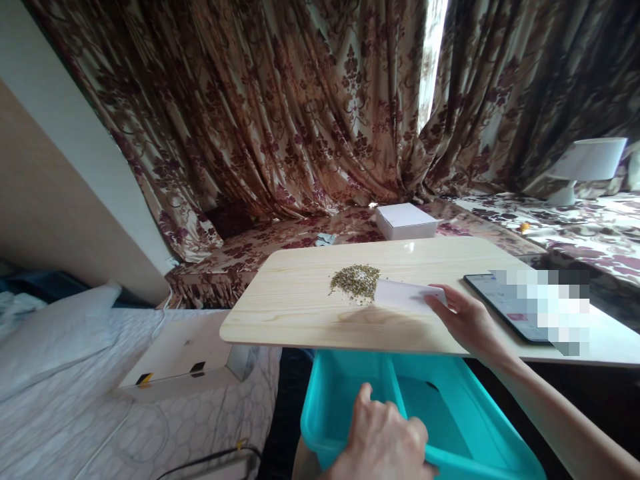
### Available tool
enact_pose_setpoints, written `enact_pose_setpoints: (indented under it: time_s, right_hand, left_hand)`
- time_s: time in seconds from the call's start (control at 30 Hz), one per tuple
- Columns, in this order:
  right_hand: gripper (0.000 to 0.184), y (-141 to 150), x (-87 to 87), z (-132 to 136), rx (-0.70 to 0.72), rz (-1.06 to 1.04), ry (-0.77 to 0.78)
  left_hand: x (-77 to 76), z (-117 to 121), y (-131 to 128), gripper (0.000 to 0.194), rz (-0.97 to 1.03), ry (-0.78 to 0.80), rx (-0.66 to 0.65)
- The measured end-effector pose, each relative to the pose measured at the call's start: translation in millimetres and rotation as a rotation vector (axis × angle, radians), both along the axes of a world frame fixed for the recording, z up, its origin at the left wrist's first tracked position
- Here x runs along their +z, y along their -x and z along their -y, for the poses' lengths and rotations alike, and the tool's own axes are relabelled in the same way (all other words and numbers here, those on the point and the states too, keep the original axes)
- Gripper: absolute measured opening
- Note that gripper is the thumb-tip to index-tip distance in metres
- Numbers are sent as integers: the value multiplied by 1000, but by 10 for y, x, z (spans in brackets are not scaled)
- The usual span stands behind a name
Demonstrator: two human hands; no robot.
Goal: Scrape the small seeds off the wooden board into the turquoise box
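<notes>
My right hand (463,317) grips the end of a white flat scraper (403,294) between thumb and fingers. The scraper's far edge touches the right side of a loose pile of small green and pale grains (354,281). The pile lies on a light wooden tabletop (295,300). Below the table's near edge is a teal plastic bin (327,380), split by a divider into two compartments. My left hand (383,437) is at the bin's front rim, fingers curled over it. Part of its grip is hidden behind the hand's back.
A tablet (505,307), partly blurred out, lies on the table's right side. A white box (406,221) stands behind the table. On the bed at left is a pale case (185,353). A white lamp (590,160) stands far right, near patterned curtains (300,100).
</notes>
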State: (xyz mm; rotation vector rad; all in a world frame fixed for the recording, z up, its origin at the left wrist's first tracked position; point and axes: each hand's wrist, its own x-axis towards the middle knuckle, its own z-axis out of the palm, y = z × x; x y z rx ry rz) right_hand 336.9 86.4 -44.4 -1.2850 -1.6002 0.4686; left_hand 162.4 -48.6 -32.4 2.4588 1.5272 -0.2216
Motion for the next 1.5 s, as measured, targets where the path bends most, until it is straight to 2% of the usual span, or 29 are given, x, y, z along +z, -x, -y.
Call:
enact_pose_setpoints:
  time_s: [0.13,0.27,0.47,0.57,0.73,1.17,1.5]
  right_hand:
    - [31,-6,-55,-25,-37,48,7]
    - [30,17,-96,-7,22,20,7]
    - [25,113,-58,92,133,-25,42]
    - [26,92,-63,87,143,-42,44]
    - [29,-32,-124,21,47,-57,4]
    - [34,182,-87,169,146,-87,71]
    - [32,278,-106,359,177,-48,110]
  left_hand:
    - [12,-17,-1,26,27,16,-15]
    - [9,-13,-9,26,13,30,-12]
    - [29,-32,-12,30,7,59,5]
    - [38,-53,-20,29,6,77,-4]
    - [-9,-62,-37,26,7,22,-28]
    - [-114,-53,-46,27,19,-29,-10]
    - [55,-21,-23,29,-16,40,-18]
